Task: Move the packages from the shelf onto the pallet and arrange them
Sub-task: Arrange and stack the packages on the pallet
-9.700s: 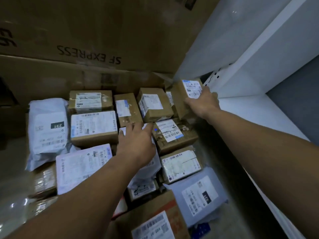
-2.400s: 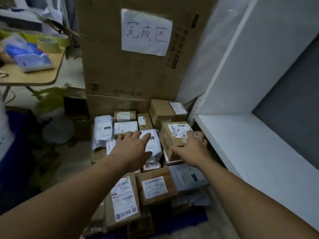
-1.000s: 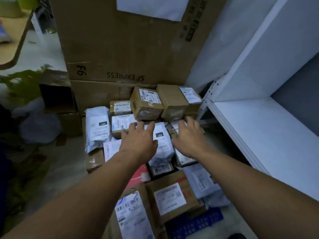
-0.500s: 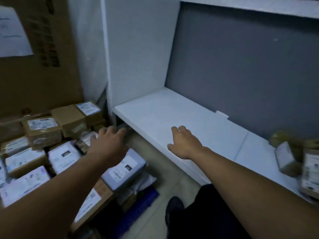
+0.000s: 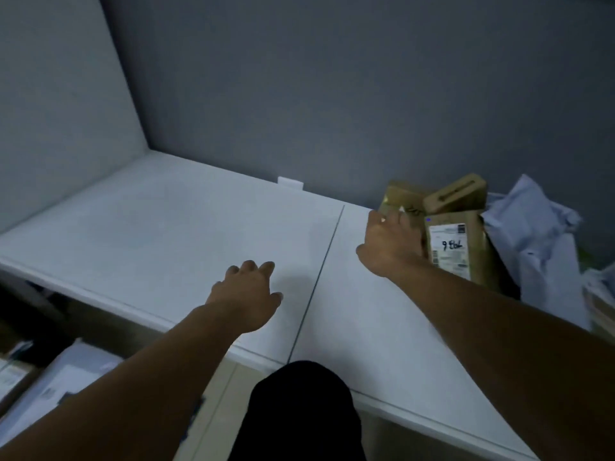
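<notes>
Boxes [image 5: 456, 241] lie at the shelf's [image 5: 166, 227] right end. The right hand [image 5: 391, 244] is against them, grip unclear. The left hand [image 5: 246, 294], fingers relaxed, hangs well left.

A single head-worn wide-angle view looks forward and down, close up, onto the flat white shelf board [image 5: 173, 234]; the dark grey back wall [image 5: 332, 94] fills the upper half.

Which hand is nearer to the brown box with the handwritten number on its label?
Right. The right hand is beside the brown box, at its left edge. The left hand hovers over the bare shelf, well to the left.
</notes>
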